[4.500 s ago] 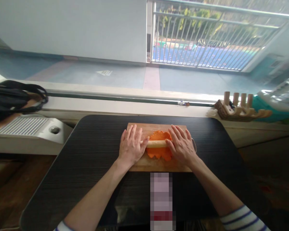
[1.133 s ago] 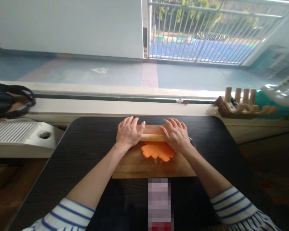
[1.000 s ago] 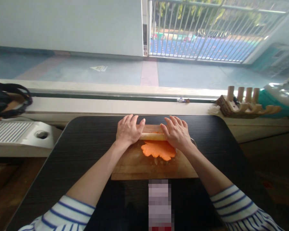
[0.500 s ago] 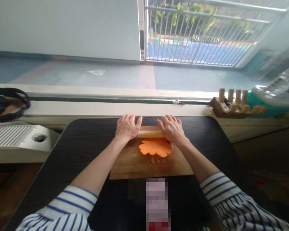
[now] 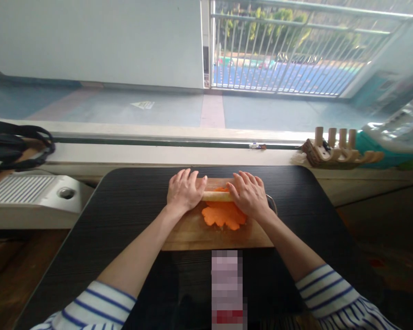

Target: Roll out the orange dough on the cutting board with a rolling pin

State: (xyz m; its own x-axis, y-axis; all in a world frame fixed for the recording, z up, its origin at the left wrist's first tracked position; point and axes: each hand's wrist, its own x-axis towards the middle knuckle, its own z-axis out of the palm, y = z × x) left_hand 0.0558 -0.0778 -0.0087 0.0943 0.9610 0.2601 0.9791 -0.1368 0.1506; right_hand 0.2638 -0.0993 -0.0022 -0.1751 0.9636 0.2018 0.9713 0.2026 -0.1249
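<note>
A pale wooden rolling pin [image 5: 218, 196] lies across a flat sheet of orange dough [image 5: 224, 217] with an uneven, lobed edge. My left hand [image 5: 185, 191] rests over the pin's left end, and my right hand [image 5: 250, 195] covers its right end. Both palms face down with the fingers over the pin, so its two ends are hidden. Most of the dough shows on the near side of the pin, with a small strip beyond it. Underneath is a wooden cutting board [image 5: 189, 236], with a curved metal handle [image 5: 273, 204] at its right side.
The board lies on a black table [image 5: 131, 201] below a window sill [image 5: 151, 155]. On the sill's right stand a wooden pegged rack [image 5: 333, 151] and a teal container [image 5: 371, 153]. A black strapped item [image 5: 7, 146] and a white slatted unit [image 5: 30, 197] are at left.
The rolling pin and both hands have come slightly nearer to me over the dough. A strip of dough now shows beyond the pin, and the board's metal handle has come into sight.
</note>
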